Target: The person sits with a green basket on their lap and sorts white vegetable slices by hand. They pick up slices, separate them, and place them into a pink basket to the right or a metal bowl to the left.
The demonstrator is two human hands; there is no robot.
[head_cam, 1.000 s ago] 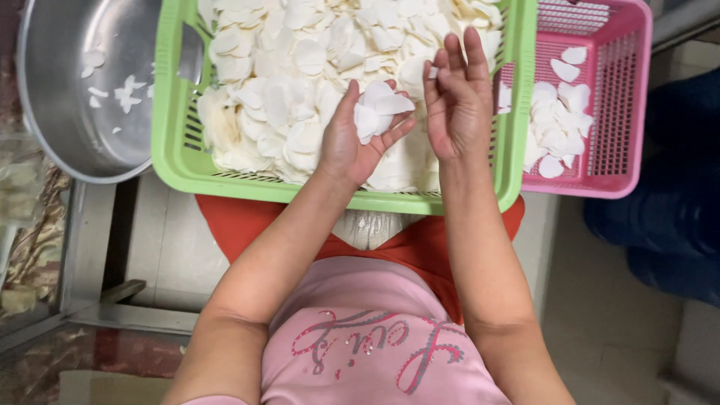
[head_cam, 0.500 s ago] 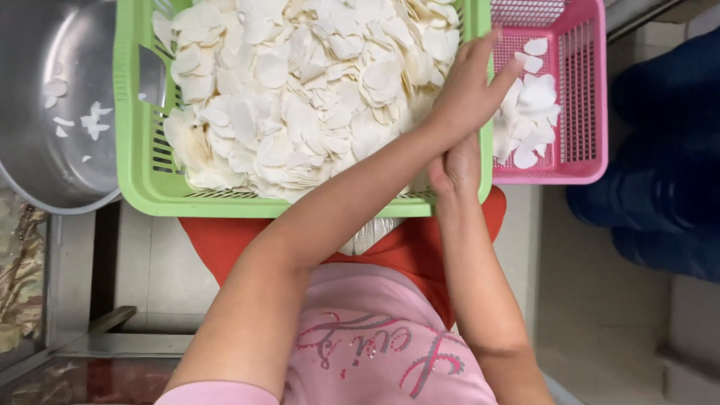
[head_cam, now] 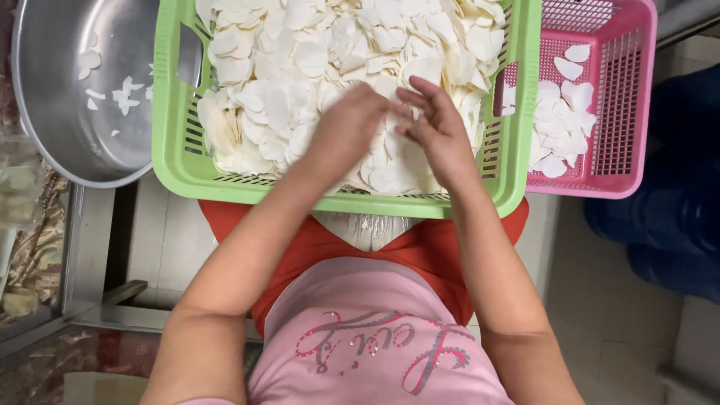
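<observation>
A green plastic basket (head_cam: 169, 150) sits in front of me, heaped with thin white slices (head_cam: 292, 67). Both my hands are over the near middle of the heap. My left hand (head_cam: 351, 124) is seen from the back, fingers curled down onto the slices, and what it holds is hidden. My right hand (head_cam: 436, 127) lies beside it with fingers apart, fingertips touching the slices close to the left hand. A pink basket (head_cam: 637, 112) to the right holds a smaller layer of the same white slices (head_cam: 566, 131).
A large metal bowl (head_cam: 52, 112) at the left holds a few white scraps. The green basket rests on something red (head_cam: 337, 240) at my lap. A blue object (head_cam: 667, 225) stands on the tiled floor at the right.
My left hand held a slice, reached across to the pink basket, and has come back to the heap in the green basket. My right hand has lowered onto the slices.
</observation>
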